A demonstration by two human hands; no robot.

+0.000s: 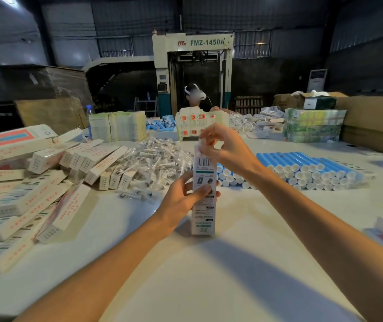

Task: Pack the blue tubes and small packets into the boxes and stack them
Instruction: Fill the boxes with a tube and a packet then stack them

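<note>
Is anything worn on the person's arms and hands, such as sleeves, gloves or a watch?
Neither arm shows a sleeve up to the frame edge. The left hand and the right hand have no gloves, watch, bracelet or visible ring.

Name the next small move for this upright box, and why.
Probably tuck the top flap shut. The box stands upright on the table, the left hand gripping its middle and the right hand pinching its top end; closed, it could join the pile of boxes at left.
</note>
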